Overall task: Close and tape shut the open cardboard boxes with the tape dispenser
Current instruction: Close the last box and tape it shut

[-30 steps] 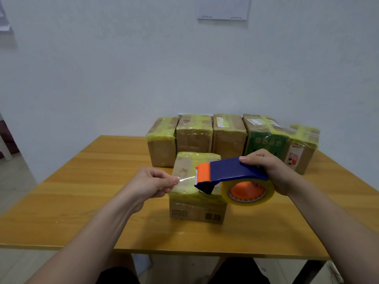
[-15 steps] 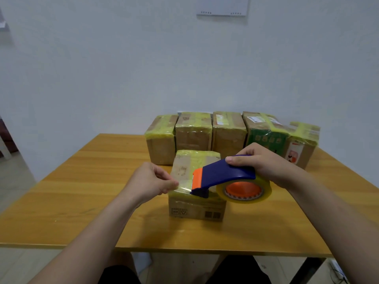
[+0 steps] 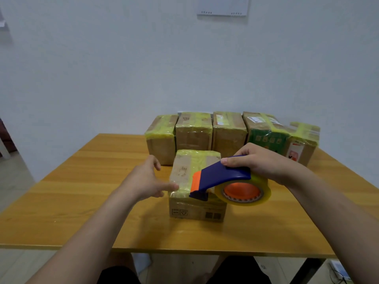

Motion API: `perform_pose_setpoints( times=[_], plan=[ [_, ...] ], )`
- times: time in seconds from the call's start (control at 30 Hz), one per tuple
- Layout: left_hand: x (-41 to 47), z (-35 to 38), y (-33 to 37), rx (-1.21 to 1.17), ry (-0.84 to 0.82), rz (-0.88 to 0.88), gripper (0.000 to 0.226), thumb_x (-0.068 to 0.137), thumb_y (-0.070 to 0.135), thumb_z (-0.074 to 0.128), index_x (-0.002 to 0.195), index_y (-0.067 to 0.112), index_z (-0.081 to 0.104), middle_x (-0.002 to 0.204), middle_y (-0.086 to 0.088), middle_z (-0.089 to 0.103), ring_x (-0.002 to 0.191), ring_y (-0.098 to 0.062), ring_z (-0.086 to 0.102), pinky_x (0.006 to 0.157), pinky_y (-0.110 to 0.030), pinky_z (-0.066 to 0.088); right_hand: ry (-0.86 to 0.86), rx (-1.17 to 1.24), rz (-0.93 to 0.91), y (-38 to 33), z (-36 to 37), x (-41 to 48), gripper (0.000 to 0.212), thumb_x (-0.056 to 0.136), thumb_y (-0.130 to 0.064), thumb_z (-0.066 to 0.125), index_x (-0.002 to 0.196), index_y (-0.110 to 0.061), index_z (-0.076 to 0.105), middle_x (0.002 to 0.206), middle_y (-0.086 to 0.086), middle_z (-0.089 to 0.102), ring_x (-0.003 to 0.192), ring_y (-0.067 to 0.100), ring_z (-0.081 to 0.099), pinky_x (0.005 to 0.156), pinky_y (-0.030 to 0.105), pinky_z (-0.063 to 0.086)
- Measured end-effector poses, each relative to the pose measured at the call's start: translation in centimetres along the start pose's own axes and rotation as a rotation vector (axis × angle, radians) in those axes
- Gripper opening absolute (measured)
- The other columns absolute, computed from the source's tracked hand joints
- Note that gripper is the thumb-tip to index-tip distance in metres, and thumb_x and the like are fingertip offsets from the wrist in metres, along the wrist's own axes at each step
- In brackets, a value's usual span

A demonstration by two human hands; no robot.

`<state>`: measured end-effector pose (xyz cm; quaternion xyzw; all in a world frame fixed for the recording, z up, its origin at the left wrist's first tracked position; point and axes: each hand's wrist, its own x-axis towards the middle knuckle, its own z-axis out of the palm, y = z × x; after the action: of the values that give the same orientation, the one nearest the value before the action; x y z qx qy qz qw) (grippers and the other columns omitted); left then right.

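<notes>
Cardboard box (image 3: 196, 210) sits mid-frame as our right hand (image 3: 260, 162) grips the tape dispenser (image 3: 223, 177) and our left hand (image 3: 145, 179), fingers spread, presses its thumb on the box's near edge.

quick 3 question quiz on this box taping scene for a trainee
1. True or false: the right hand grips the dispenser.
2. How many boxes stand in the back row?
3. The left hand is: A) clenched B) open, beside the front box C) on the dispenser.
Key: 1 true; 2 five; 3 B.
</notes>
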<state>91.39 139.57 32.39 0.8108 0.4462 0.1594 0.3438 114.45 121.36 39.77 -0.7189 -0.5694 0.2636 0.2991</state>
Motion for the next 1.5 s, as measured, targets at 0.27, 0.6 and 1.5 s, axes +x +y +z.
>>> perform_pose_setpoints(
  times=[0.27, 0.6, 1.5],
  plan=[
    [0.7, 1.2, 1.8, 0.203, 0.211, 0.396, 0.045, 0.098, 0.043, 0.067, 0.14, 0.038, 0.055, 0.151, 0.013, 0.049, 0.143, -0.013, 0.039, 0.114, -0.039, 0.041, -0.015, -0.005, 0.019, -0.2, -0.2, 0.2, 0.058, 0.077, -0.063, 0.059, 0.097, -0.013, 0.078, 0.089, 0.003, 0.078, 0.088, 0.026, 0.074, 0.076, 0.029, 0.058],
    [3.4, 4.7, 0.9, 0.431, -0.2, 0.312, 0.055, 0.11, 0.053, 0.02, 0.163, 0.044, 0.006, 0.172, 0.009, -0.013, 0.159, -0.026, -0.015, 0.126, -0.06, 0.015, 0.006, -0.011, 0.03, 0.1, -0.6, 0.0, 0.053, 0.078, -0.061, 0.06, 0.091, -0.012, 0.079, 0.087, 0.005, 0.078, 0.083, 0.022, 0.073, 0.085, 0.038, 0.056],
    [2.4, 7.3, 4.8, 0.732, -0.215, 0.302, 0.065, 0.105, 0.065, 0.013, 0.163, 0.043, -0.008, 0.172, -0.005, -0.019, 0.157, -0.032, -0.02, 0.122, -0.064, -0.009, 0.125, 0.037, 0.035, 4.8, -2.4, -2.5, 0.06, 0.083, -0.064, 0.066, 0.09, -0.005, 0.077, 0.082, 0.01, 0.076, 0.08, 0.028, 0.071, 0.076, 0.032, 0.054]
  ],
)
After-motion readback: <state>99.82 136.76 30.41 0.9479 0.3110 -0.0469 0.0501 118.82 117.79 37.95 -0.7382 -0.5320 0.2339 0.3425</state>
